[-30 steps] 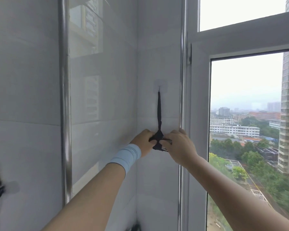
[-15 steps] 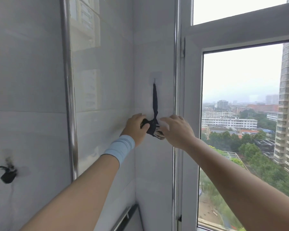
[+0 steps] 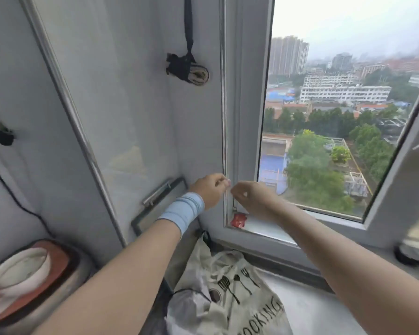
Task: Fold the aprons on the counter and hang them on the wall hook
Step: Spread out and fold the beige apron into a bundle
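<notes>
Left hand, right hand, loosely curled, empty

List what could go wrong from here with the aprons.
1. The rolled apron hangs by one thin strap, with the left hand and right hand both well below it and empty; the roll may loosen or slip off.
2. The cream apron lies crumpled and unfolded on the counter; hung like that, it would likely sag open.
</notes>
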A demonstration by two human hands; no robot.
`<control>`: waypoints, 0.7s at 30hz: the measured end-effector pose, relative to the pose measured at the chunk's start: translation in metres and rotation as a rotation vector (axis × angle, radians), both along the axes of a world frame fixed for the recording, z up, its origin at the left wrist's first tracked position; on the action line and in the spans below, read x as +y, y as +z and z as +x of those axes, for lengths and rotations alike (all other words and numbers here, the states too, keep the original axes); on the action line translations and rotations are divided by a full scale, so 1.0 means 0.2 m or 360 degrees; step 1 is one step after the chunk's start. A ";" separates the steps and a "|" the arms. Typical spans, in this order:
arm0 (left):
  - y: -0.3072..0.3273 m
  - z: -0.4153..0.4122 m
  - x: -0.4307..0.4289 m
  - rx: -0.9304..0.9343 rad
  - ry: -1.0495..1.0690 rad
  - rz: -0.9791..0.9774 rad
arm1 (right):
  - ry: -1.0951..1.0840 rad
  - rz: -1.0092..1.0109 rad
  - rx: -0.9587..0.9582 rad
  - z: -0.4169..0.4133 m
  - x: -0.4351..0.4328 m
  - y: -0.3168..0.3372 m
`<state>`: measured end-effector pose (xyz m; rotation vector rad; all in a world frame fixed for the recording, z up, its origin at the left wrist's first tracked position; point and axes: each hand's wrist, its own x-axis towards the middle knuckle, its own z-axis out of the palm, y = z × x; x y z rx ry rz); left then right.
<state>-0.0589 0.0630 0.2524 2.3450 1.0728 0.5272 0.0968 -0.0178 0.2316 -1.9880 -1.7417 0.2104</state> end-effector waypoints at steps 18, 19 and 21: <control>-1.53 -0.07 -0.48 0.1216 -0.0006 -0.0693 | -0.0511 -0.1217 0.0368 0.04 -0.60 -1.59; -1.56 -0.07 -0.46 0.1268 -0.0018 -0.0695 | -0.0524 -0.1285 0.0392 0.06 -0.60 -1.63; -1.62 -0.06 -0.44 0.1322 -0.0013 -0.0692 | -0.0537 -0.1277 0.0371 0.09 -0.62 -1.68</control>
